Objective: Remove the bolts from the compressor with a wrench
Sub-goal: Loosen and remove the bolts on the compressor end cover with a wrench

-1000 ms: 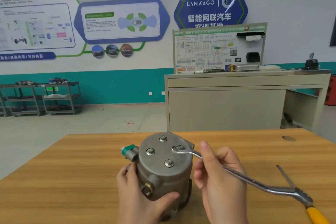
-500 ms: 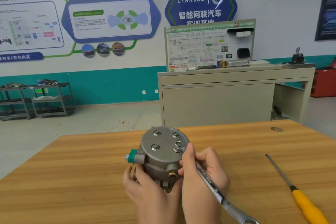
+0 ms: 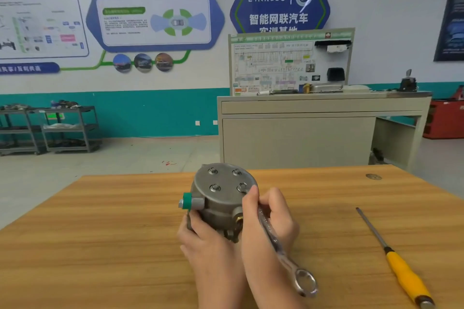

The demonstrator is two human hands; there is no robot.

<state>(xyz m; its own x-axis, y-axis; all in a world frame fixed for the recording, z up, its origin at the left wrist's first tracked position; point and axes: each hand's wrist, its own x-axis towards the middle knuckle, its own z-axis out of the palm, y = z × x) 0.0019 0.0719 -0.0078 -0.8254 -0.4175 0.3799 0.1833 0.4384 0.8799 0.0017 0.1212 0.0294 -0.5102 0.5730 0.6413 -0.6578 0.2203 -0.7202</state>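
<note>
- Right hand (image 3: 270,223) grips the wrench (image 3: 281,243) around its shank, fingers curled over it; thumb points up toward the compressor's flat end face.
- Wrench runs diagonally: its far end meets the near-right bolt (image 3: 242,187) on the face, partly hidden by the thumb; its ring end lies low toward the near edge of the surface (image 3: 100,233).
- Left hand (image 3: 208,238) wraps the near side of the compressor (image 3: 218,198) body, fingers curled against its left flank, steadying it.
- Compressor stands mid-surface, closer to the far edge, round face tilted up toward the camera. Four bolt heads visible on the face, all seated.
- Green-collared port (image 3: 188,201) projects from the compressor's left side, just above the left hand's fingers.
- Yellow-handled screwdriver (image 3: 394,256) lies on the surface to the right, well apart from both hands, shaft pointing toward the far edge, handle near the near-right corner.
- Nothing lies between the wrench and the screwdriver.
</note>
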